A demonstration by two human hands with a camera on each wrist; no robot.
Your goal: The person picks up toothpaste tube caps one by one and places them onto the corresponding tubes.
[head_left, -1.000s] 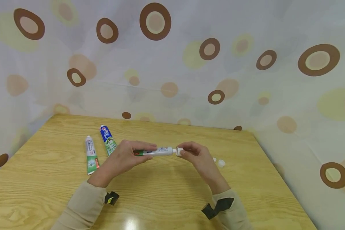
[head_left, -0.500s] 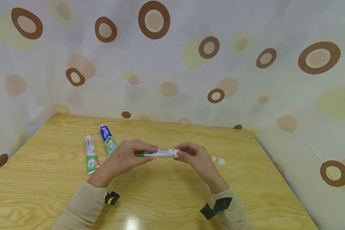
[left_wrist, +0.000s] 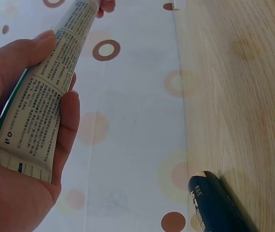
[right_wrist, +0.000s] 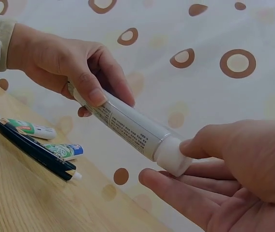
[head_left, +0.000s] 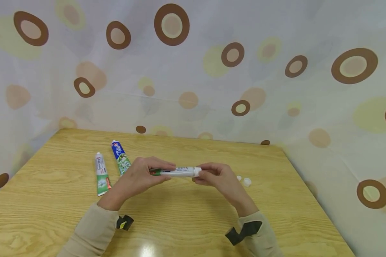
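Observation:
My left hand [head_left: 139, 178] grips a white and green toothpaste tube [head_left: 181, 172] by its rear part, thumb on one side and fingers on the other. The tube lies level above the table, nozzle end pointing right. At that end sits a white cap [right_wrist: 172, 157], against the tube's shoulder, with the nozzle hidden inside. My right hand [head_left: 225, 180] pinches this cap between thumb and fingers. Small print covers the face of the held tube [left_wrist: 43, 96] in the left wrist view.
On the wooden table [head_left: 180, 221], a white-green tube [head_left: 102, 175] and a blue-green tube [head_left: 120, 157] lie at left. The right wrist view shows a dark tube [right_wrist: 36, 150] beside them. Two small white caps, one larger [head_left: 247, 182], lie beyond my right hand. Patterned cloth [head_left: 193, 71] hangs behind.
The cap was a little off the bare nozzle a second ago; my right hand moved it left onto the tube's end. Since then my right fingers have shifted around it. My left hand stays put.

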